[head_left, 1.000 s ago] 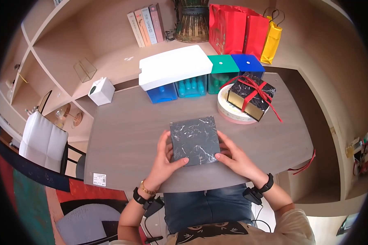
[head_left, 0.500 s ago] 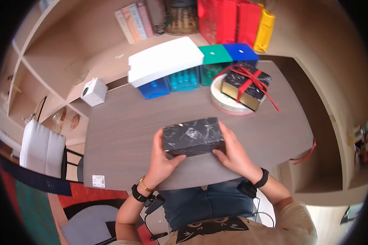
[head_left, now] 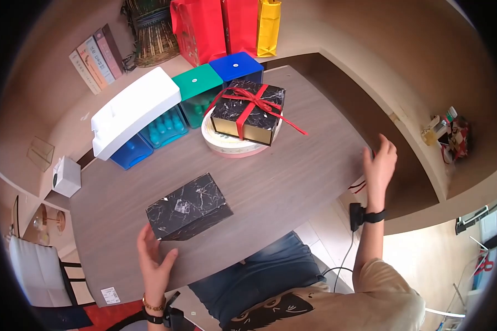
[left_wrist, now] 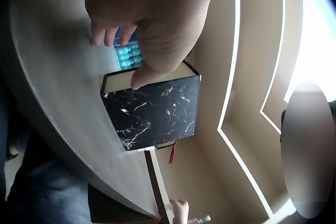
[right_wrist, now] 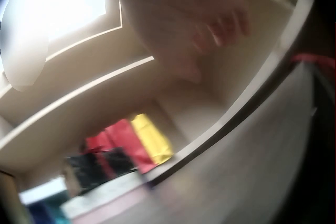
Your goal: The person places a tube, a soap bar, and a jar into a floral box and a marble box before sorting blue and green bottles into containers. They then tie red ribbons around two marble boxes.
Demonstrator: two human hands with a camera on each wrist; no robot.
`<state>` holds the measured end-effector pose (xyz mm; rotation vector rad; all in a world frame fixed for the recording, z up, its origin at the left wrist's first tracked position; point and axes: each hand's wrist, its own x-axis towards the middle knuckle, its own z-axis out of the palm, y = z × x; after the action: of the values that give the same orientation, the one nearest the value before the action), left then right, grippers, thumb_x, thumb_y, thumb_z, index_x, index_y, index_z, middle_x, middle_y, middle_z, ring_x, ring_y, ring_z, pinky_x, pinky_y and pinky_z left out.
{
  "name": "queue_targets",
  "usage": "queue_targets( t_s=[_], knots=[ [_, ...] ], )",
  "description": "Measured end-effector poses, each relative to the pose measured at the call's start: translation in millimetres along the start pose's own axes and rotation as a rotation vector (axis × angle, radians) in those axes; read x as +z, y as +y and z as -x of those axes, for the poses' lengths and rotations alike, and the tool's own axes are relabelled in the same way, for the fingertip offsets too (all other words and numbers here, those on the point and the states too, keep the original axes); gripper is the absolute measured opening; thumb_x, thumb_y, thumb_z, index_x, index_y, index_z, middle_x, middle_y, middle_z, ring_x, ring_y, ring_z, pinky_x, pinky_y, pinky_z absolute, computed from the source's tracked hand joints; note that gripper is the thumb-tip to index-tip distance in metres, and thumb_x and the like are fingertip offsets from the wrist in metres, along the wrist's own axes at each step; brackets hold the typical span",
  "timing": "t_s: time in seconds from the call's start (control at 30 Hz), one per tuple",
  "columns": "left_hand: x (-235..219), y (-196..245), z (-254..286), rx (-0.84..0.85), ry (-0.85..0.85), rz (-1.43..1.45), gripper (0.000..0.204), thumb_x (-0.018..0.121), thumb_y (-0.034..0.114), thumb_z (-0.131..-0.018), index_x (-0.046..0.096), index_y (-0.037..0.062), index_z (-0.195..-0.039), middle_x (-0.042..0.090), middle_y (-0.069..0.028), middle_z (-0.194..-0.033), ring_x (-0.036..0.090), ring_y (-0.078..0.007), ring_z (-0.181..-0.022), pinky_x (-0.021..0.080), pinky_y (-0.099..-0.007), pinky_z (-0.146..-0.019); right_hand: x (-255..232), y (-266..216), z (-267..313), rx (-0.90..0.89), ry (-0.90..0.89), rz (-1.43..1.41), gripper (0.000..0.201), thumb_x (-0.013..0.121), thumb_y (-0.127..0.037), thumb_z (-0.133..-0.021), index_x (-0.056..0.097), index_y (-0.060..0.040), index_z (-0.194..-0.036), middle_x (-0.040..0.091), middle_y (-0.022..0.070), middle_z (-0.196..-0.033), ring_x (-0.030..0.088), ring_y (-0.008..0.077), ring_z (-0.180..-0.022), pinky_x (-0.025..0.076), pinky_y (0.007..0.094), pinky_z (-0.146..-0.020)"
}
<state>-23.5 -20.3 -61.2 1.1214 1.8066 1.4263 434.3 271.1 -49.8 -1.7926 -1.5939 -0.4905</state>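
Observation:
A black marble-patterned box (head_left: 190, 207) sits on the table, left of the middle in the head view. My left hand (head_left: 153, 258) is at its near left corner, fingers spread and relaxed. In the left wrist view the thumb (left_wrist: 144, 76) overlaps the pale side of the box (left_wrist: 157, 111). Away to the right, my right hand (head_left: 380, 168) is raised over the table's right end with loosely bent fingers and nothing in them. Close below it, a red ribbon (head_left: 358, 187) lies at the table edge, partly hidden by the table.
A second marble box (head_left: 248, 113) tied with red ribbon stands on a round white box (head_left: 234, 148). Behind are lidded bins, green (head_left: 199, 80) and blue (head_left: 236, 66), and a white lid-like piece (head_left: 135, 107). Red bags (head_left: 201, 30) and a yellow bag (head_left: 269, 27) stand on the shelf.
Both hands held the black box before, tilting it. Now it rests on the table, the right hand has let go and moved far right, and the head view has turned right.

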Motion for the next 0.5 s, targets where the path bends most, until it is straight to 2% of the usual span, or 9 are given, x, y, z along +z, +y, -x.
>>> queue_targets(
  t_s=[0.03, 0.07, 0.1, 0.17, 0.2, 0.27, 0.37, 0.43, 0.5],
  knots=[
    [-3, 6, 3, -0.02, 0.029, -0.043, 0.084, 0.074, -0.006, -0.082, 0.032, 0.0063, -0.154, 0.043, -0.0136, -0.153, 0.044, -0.0262, -0.14, 0.035, -0.0421, -0.116, 8, 25, -1, 0.029, -0.041, 0.161, 0.056, 0.073, -0.025, -0.088, 0.055, -0.0064, -0.137, 0.061, 0.0181, -0.125, 0.06, 0.0365, -0.114, 0.051, 0.046, -0.094],
    [-7, 7, 5, -0.008, 0.051, -0.048, 0.076, 0.072, -0.004, -0.084, 0.039, 0.0072, -0.151, 0.043, -0.0119, -0.152, 0.045, -0.026, -0.14, 0.037, -0.0427, -0.114, 11, 39, -3, 0.102, -0.169, 0.222, 0.056, 0.072, -0.029, -0.09, 0.053, -0.0075, -0.138, 0.061, 0.0189, -0.125, 0.063, 0.0379, -0.109, 0.054, 0.0468, -0.089],
    [-12, 7, 6, 0.008, 0.053, -0.061, 0.075, 0.071, -0.005, -0.083, 0.04, 0.0068, -0.15, 0.044, -0.0115, -0.151, 0.045, -0.0258, -0.139, 0.038, -0.0425, -0.114, 14, 52, -5, 0.164, -0.28, 0.247, 0.044, 0.072, -0.03, -0.091, 0.061, -0.0072, -0.127, 0.065, 0.0185, -0.119, 0.067, 0.0385, -0.105, 0.055, 0.0474, -0.083],
    [-21, 9, 7, 0.042, 0.062, -0.089, 0.072, 0.071, -0.005, -0.083, 0.043, 0.0062, -0.148, 0.044, -0.0108, -0.151, 0.046, -0.0254, -0.139, 0.039, -0.0419, -0.113, 24, 75, -7, 0.202, -0.407, 0.128, 0.029, 0.069, -0.029, -0.093, 0.069, -0.0061, -0.11, 0.07, 0.018, -0.108, 0.069, 0.0384, -0.099, 0.056, 0.047, -0.08],
    [-22, 16, 7, 0.058, 0.056, -0.094, 0.064, 0.068, 0.0, -0.088, 0.044, 0.0066, -0.147, 0.047, -0.0113, -0.15, 0.044, -0.0257, -0.141, 0.037, -0.042, -0.114, 28, 81, -6, 0.193, -0.37, 0.145, 0.025, 0.068, -0.029, -0.094, 0.07, -0.0064, -0.106, 0.07, 0.0174, -0.104, 0.069, 0.0382, -0.097, 0.056, 0.0468, -0.08],
    [-24, 26, 7, 0.083, 0.09, -0.088, 0.061, 0.067, -0.001, -0.088, 0.046, 0.0059, -0.145, 0.048, -0.0108, -0.148, 0.045, -0.0258, -0.14, 0.038, -0.0419, -0.113, 33, 79, -6, 0.169, -0.295, 0.168, 0.021, 0.065, -0.027, -0.096, 0.072, -0.007, -0.098, 0.072, 0.0162, -0.098, 0.07, 0.0377, -0.093, 0.056, 0.0464, -0.079],
    [-25, 40, 8, 0.18, 0.174, -0.066, 0.052, 0.067, -0.005, -0.086, 0.053, 0.0039, -0.135, 0.049, -0.0119, -0.144, 0.049, -0.0259, -0.135, 0.041, -0.0408, -0.11, 19, 60, -12, 0.118, -0.212, 0.187, 0.019, 0.061, -0.023, -0.098, 0.072, -0.008, -0.098, 0.072, 0.0161, -0.096, 0.07, 0.0384, -0.09, 0.056, 0.0466, -0.077],
    [-25, 50, 10, 0.283, 0.209, -0.107, 0.046, 0.068, -0.006, -0.084, 0.058, 0.0026, -0.128, 0.05, -0.0135, -0.139, 0.051, -0.0264, -0.132, 0.042, -0.0403, -0.109, 6, 38, -16, 0.005, -0.121, 0.01, 0.019, 0.06, -0.021, -0.099, 0.071, -0.0058, -0.095, 0.072, 0.0174, -0.095, 0.069, 0.0398, -0.087, 0.054, 0.046, -0.073],
    [-21, 63, 13, 0.401, 0.203, -0.205, 0.039, 0.069, -0.005, -0.084, 0.06, 0.0014, -0.122, 0.053, -0.0153, -0.135, 0.053, -0.0274, -0.13, 0.043, -0.0404, -0.107, -19, 0, -19, -0.102, -0.174, -0.303, 0.015, 0.062, -0.015, -0.098, 0.07, -0.002, -0.097, 0.07, 0.0169, -0.089, 0.068, 0.0371, -0.079, 0.054, 0.0413, -0.07]
  ],
)
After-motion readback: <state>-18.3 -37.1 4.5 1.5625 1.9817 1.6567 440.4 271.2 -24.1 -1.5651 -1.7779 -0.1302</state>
